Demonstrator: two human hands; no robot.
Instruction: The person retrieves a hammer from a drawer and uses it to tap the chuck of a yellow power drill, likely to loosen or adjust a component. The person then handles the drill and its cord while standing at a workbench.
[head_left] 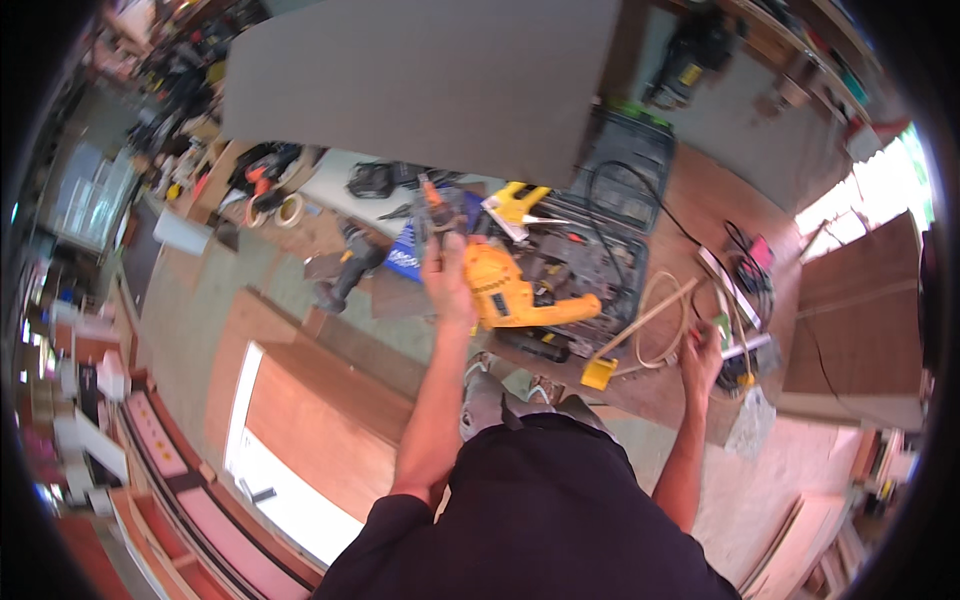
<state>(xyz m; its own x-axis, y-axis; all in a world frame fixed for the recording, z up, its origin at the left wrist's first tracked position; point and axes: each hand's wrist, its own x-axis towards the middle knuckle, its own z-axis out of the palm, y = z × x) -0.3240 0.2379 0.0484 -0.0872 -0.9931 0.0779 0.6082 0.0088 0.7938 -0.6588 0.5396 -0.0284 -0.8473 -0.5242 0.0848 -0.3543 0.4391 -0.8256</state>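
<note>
My left hand (pixel 449 278) is closed round the lower end of a dark grey and orange tool (pixel 440 212), whose kind is blurred. Just right of that hand lies a yellow power tool (pixel 500 285), its handle stretching to the right over an open dark tool case (pixel 630 255). Off to the right, my right hand (pixel 702 352) is closed at the fingertips beside a small green piece (pixel 722 326); what it grips is too small to make out. A light wooden stick (pixel 645 322) with a yellow end piece (pixel 599 374) lies left of it.
A cordless drill (pixel 352 268) lies left of my left hand, near tape rolls (pixel 289 209). A large grey panel (pixel 420 85) stands beyond. Looped cables (pixel 748 262) and a clear plastic bag (pixel 750 425) are at the right. A wooden cabinet piece (pixel 325 400) sits near left.
</note>
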